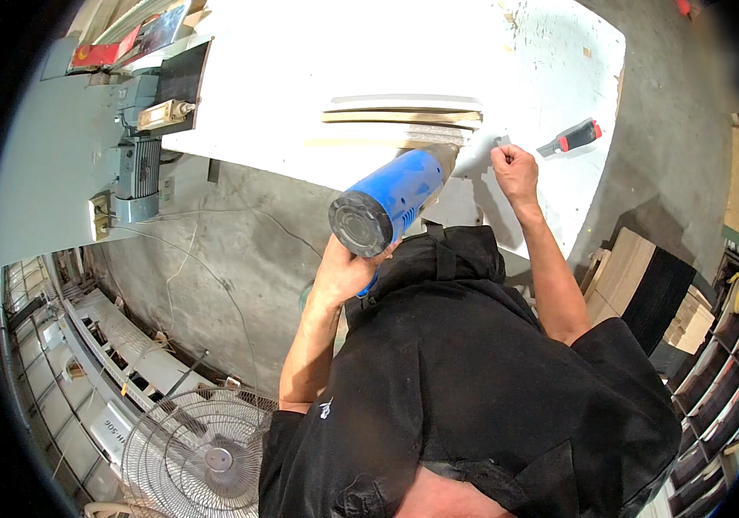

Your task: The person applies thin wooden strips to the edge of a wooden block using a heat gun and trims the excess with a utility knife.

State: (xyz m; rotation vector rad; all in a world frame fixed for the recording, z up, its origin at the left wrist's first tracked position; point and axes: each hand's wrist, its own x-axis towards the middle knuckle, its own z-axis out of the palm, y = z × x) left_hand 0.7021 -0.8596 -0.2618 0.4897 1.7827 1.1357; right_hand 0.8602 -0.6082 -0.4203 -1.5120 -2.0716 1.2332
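Note:
My left hand (350,269) grips a blue heat gun (405,185) whose round black back end faces up at me. Its nozzle points away and to the right, toward the ends of several stacked pale strips (404,117) on the white tabletop (274,60). To the right of those ends, my right hand (517,175) is closed over the table, fingers pressed together. Something small and grey shows by its fingertips; what it is cannot be made out. A red-and-black handled tool with a flat grey end (578,135) lies farther right, apart from both hands.
At the left stands a grey-green machine (50,173) with a motor (138,168). Cables (214,216) cross the concrete floor. A wire-caged fan (214,457) is near my left side. Wood boards (624,272) lean by the table's right, with a filled rack (736,345) beyond.

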